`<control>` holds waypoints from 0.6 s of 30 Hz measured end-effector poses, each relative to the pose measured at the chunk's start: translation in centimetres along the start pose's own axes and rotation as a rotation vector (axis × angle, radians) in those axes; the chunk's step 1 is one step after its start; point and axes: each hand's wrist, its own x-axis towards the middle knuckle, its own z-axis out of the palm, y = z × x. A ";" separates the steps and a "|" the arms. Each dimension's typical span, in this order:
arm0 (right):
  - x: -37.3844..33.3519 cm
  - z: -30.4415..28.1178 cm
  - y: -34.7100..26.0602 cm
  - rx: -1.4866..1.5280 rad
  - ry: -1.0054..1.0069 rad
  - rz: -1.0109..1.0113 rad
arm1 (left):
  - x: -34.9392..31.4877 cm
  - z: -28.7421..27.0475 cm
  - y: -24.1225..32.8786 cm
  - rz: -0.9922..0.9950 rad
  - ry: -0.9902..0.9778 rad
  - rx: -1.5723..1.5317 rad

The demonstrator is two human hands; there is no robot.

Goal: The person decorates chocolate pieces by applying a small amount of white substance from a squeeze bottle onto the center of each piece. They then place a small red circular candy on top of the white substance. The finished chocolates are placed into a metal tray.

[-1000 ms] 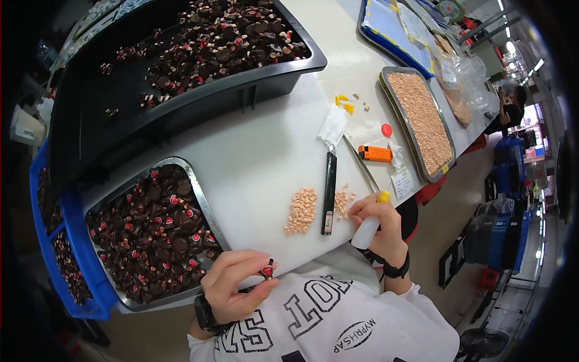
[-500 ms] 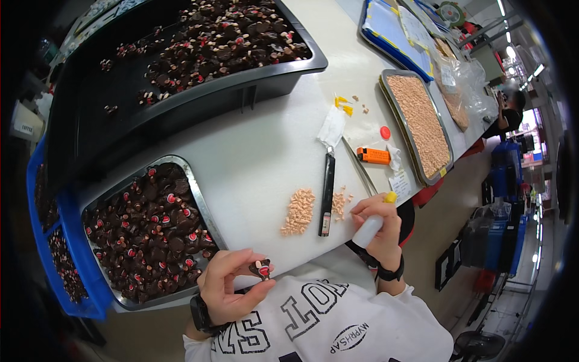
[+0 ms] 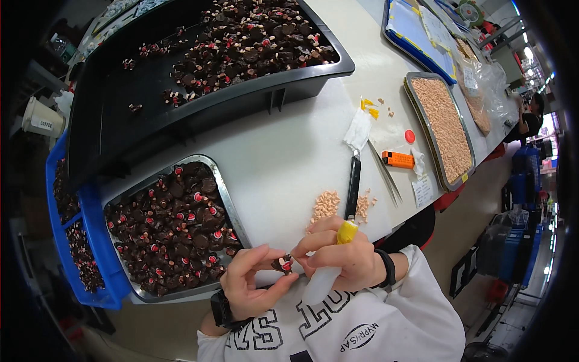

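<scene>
My left hand (image 3: 246,282) pinches a small dark-brown figurine (image 3: 282,264) with red and beige details between thumb and fingers. Close beside it, my right hand (image 3: 354,260) is wrapped round a translucent squeeze bottle (image 3: 321,283) with a yellow tip (image 3: 347,232). The right fingertips are pinched together right by the figurine; whether a small piece sits between them I cannot tell. Beyond the right hand lie a loose pile of tiny beige pieces (image 3: 326,204) and a smaller one (image 3: 362,206), with a black-handled tool (image 3: 354,184) between them.
Left of my hands stands a metal tray (image 3: 228,199) of dark figurines. A big black bin (image 3: 241,107) with more stands behind, a blue bin (image 3: 57,226) far left. Tweezers (image 3: 387,175), an orange lighter-shaped object (image 3: 398,160) and a tray of beige pieces (image 3: 456,182) lie right.
My right hand, with the bottle, has moved left from beside the smaller beige pile to the figurine. The left hand still holds the figurine. The whole view has shifted slightly.
</scene>
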 end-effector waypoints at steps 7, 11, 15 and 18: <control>-0.5 0.0 0.3 0.002 -0.058 0.024 | 0.7 -0.2 0.8 0.069 -0.026 0.308; -1.1 0.5 0.2 0.039 -0.027 0.169 | 0.7 0.0 0.5 0.074 -0.004 0.300; -0.7 -0.1 0.4 0.144 -0.033 0.152 | 0.6 0.2 0.3 0.030 0.011 0.265; 0.0 -0.4 0.4 0.165 -0.030 0.071 | 0.8 1.7 0.3 -0.034 0.329 -0.060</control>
